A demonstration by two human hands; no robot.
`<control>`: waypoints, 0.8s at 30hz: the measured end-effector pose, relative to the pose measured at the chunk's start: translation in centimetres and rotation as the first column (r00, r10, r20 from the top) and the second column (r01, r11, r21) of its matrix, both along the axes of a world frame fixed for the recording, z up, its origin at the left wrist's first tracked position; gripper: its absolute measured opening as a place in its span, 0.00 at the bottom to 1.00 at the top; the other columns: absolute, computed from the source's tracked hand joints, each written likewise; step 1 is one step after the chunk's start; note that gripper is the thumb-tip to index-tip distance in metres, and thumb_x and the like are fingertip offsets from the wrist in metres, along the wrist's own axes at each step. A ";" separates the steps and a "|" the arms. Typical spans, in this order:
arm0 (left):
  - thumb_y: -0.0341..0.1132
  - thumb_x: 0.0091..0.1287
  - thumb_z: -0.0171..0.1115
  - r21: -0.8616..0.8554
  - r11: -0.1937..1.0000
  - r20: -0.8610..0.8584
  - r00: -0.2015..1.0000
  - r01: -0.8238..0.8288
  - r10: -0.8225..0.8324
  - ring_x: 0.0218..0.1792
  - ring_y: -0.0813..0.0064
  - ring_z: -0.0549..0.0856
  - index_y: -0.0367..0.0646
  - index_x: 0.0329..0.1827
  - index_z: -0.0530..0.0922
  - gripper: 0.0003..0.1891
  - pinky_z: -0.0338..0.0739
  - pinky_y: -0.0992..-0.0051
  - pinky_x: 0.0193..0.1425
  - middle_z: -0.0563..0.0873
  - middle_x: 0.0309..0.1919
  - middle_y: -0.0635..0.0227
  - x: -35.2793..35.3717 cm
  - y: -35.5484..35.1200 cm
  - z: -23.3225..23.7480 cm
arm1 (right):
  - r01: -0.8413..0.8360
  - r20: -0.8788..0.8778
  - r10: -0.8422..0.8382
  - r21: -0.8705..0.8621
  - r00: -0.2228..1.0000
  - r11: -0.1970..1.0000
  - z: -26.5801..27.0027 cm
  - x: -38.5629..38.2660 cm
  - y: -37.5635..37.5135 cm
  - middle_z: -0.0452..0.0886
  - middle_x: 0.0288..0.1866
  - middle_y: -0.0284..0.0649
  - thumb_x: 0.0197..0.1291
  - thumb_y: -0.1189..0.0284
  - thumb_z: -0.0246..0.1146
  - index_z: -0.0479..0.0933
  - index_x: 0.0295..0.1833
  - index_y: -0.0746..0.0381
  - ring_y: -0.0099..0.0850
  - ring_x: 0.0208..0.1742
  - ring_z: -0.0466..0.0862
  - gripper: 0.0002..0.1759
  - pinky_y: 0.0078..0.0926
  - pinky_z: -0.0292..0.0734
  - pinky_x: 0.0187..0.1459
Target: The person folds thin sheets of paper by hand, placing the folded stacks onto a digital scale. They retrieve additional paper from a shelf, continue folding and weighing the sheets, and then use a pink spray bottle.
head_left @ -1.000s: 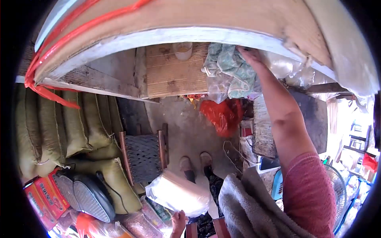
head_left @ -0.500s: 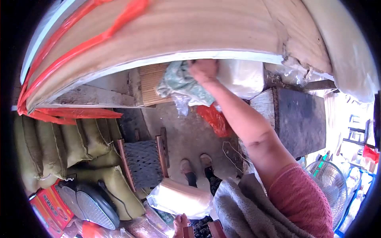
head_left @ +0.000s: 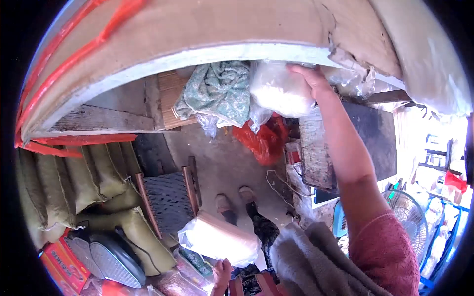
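My right hand (head_left: 310, 79) reaches up to the far shelf and grips the upper right edge of a bulging clear plastic bag (head_left: 281, 91) with whitish contents. Some of its fingertips are hidden. Left of this bag lies a crumpled green-and-white patterned cloth (head_left: 217, 91), with clear plastic hanging below it. Low in front of my body, my left hand (head_left: 222, 273) is closed at the near edge of a pale package (head_left: 219, 240) wrapped in clear plastic. The package overlaps my left leg; the grip is partly hidden.
A red plastic bag (head_left: 264, 140) hangs below the shelf. A woven-seat chair (head_left: 170, 202) and stacked green sacks (head_left: 89, 180) stand left. At right are a dark-topped box (head_left: 368, 143) and a fan (head_left: 407, 217). A broad pale panel (head_left: 197, 29) overhangs the shelf.
My right hand has left the patterned cloth and moved right onto the plastic bag. The cloth now lies uncovered. The whole view has shifted slightly; my left hand stays by the package.
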State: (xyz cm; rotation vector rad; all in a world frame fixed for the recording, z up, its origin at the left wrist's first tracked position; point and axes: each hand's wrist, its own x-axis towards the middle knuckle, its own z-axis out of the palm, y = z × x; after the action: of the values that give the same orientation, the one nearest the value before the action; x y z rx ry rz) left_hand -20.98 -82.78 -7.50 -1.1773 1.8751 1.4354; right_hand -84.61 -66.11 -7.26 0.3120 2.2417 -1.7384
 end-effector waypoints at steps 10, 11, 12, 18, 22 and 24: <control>0.32 0.65 0.57 0.288 0.948 -0.097 0.981 -0.132 0.166 0.20 0.75 0.81 0.38 0.26 0.72 0.10 0.80 0.71 0.27 0.77 0.15 0.69 -6.4 -2.2 2.6 | 0.179 -0.367 0.773 0.930 0.518 0.321 -12.9 -24.0 19.5 0.65 0.69 0.44 0.71 0.54 0.45 0.61 0.70 0.58 0.37 0.71 0.62 0.29 0.33 0.54 0.72; 0.33 0.65 0.57 0.320 0.943 -0.145 0.979 -0.088 0.141 0.20 0.75 0.80 0.38 0.26 0.72 0.10 0.80 0.71 0.27 0.77 0.15 0.69 -8.0 -2.5 3.6 | 0.143 -0.325 0.737 0.943 0.593 0.301 -10.9 -22.5 17.7 0.66 0.69 0.44 0.69 0.54 0.46 0.63 0.69 0.58 0.37 0.70 0.64 0.29 0.33 0.55 0.71; 0.33 0.65 0.57 0.350 0.936 -0.194 0.974 -0.044 0.119 0.20 0.76 0.80 0.38 0.26 0.73 0.11 0.79 0.72 0.28 0.76 0.16 0.69 -9.7 -2.9 4.6 | 0.110 -0.320 0.691 0.937 0.648 0.331 -9.6 -20.7 14.9 0.67 0.68 0.44 0.68 0.53 0.48 0.64 0.68 0.59 0.38 0.68 0.65 0.29 0.33 0.57 0.70; 0.29 0.64 0.61 0.213 0.909 -0.691 0.713 0.358 -0.119 0.19 0.74 0.80 0.39 0.34 0.80 0.03 0.73 0.73 0.24 0.81 0.18 0.66 -21.8 -4.4 9.5 | 0.057 -0.265 0.574 0.933 0.775 0.355 -1.4 -10.8 6.8 0.73 0.63 0.43 0.61 0.49 0.56 0.71 0.62 0.59 0.38 0.61 0.72 0.31 0.33 0.63 0.65; 0.28 0.66 0.59 0.301 0.919 -0.862 0.486 0.253 0.148 0.26 0.83 0.79 0.37 0.40 0.79 0.04 0.75 0.79 0.29 0.82 0.25 0.73 -32.3 -2.3 9.9 | -0.203 -0.170 0.257 0.281 0.952 0.938 6.3 3.1 1.2 0.78 0.54 0.41 0.56 0.50 0.66 0.72 0.56 0.65 0.35 0.51 0.79 0.33 0.29 0.75 0.53; 0.35 0.69 0.59 0.387 0.885 -0.784 0.597 0.260 0.168 0.23 0.89 0.77 0.39 0.41 0.80 0.08 0.72 0.85 0.26 0.79 0.23 0.79 -39.3 -2.0 12.0 | -0.204 0.260 0.355 -0.470 0.898 0.859 7.0 7.0 1.7 0.75 0.61 0.40 0.63 0.48 0.57 0.68 0.63 0.64 0.36 0.57 0.77 0.34 0.33 0.74 0.57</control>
State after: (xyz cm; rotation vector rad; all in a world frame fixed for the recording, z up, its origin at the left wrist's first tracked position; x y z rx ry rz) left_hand -60.32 -84.81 4.52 -0.1811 1.8263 2.4923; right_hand -77.57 -64.40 -0.22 0.1524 1.5193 -1.7964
